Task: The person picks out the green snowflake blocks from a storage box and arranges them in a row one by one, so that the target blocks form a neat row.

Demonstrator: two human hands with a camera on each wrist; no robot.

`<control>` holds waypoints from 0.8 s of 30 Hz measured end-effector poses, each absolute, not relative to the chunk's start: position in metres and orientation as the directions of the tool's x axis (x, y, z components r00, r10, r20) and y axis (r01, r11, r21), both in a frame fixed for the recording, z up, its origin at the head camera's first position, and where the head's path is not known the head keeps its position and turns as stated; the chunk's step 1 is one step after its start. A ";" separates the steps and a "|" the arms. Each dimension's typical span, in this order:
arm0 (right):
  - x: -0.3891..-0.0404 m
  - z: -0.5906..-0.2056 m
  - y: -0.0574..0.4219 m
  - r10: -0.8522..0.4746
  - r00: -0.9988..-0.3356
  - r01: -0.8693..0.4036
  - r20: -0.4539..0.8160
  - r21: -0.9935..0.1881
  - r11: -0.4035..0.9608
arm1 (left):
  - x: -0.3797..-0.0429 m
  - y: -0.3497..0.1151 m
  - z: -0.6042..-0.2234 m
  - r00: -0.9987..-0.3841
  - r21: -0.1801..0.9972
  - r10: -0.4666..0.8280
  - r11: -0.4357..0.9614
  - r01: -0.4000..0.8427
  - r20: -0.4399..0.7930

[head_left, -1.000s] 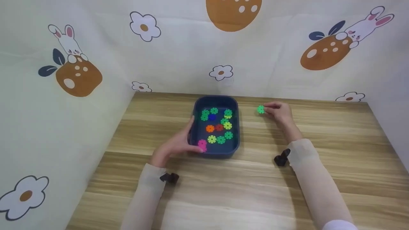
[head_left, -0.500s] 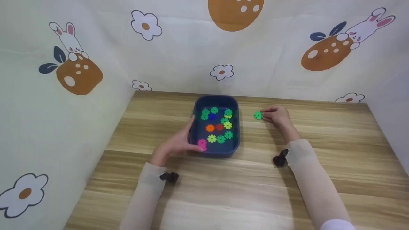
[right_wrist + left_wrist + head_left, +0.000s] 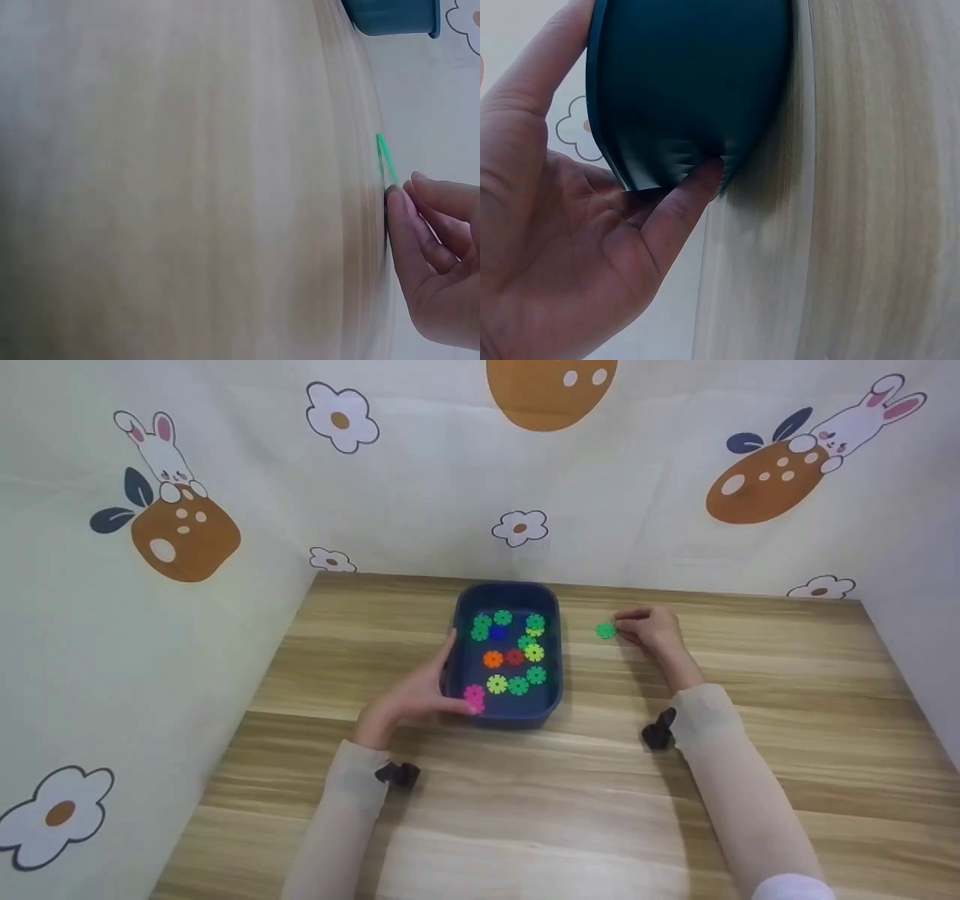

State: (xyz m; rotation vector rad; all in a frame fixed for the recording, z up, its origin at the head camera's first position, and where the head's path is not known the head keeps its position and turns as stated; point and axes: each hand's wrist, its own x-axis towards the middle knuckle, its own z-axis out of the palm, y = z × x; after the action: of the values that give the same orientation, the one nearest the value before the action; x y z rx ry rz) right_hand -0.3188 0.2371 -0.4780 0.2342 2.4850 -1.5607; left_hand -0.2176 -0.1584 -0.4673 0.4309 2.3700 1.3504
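Note:
A dark blue plastic bin (image 3: 510, 706) stands on the table with several notched snowflake discs inside: green, yellow, blue, red, orange (image 3: 493, 659) and pink. My left hand (image 3: 416, 690) grips its left side, thumb at the near-left corner by the pink discs (image 3: 474, 694). In the left wrist view, the fingers and thumb of that left hand (image 3: 592, 232) spread around the bin's wall (image 3: 690, 82). To the right of the bin, my right hand (image 3: 652, 630) pinches a green snowflake disc (image 3: 604, 630) by its edge. The right wrist view shows the disc (image 3: 387, 159) tilted, close over the tabletop.
The wood-grain table (image 3: 570, 810) reaches back to a pale fabric backdrop (image 3: 435, 495) printed with rabbits and flowers. Black camera mounts (image 3: 658, 731) sit at both wrists. The bin (image 3: 394, 16) also shows at the right wrist view's top edge.
The right hand has come down slightly toward the person and left with the green disc, which now lies flatter to the head view. Left hand and bin stay in place.

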 end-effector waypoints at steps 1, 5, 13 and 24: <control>-0.319 -0.478 0.238 0.035 -0.966 0.248 -0.256 -0.876 0.414 | -0.217 -0.158 -0.467 -0.882 0.867 0.439 0.493 0.075 -0.173; -0.317 -0.475 0.239 0.043 -0.961 0.272 -0.274 -0.900 0.342 | -0.217 -0.159 -0.467 -0.883 0.865 0.435 0.496 0.071 -0.177; -0.317 -0.461 0.238 0.055 -0.970 0.242 -0.238 -0.907 0.346 | -0.217 -0.158 -0.465 -0.886 0.856 0.426 0.512 0.069 -0.184; -0.313 -0.437 0.216 0.000 -0.988 0.153 -0.155 -0.973 0.175 | -0.217 -0.160 -0.467 -0.885 0.865 0.429 0.497 0.066 -0.179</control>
State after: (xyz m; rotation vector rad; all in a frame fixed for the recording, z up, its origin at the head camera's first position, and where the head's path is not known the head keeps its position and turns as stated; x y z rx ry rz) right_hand -0.3132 0.2161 -0.4369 0.1513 2.3132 -1.9389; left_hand -0.2172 -0.1597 -0.4674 0.4126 2.3735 1.3476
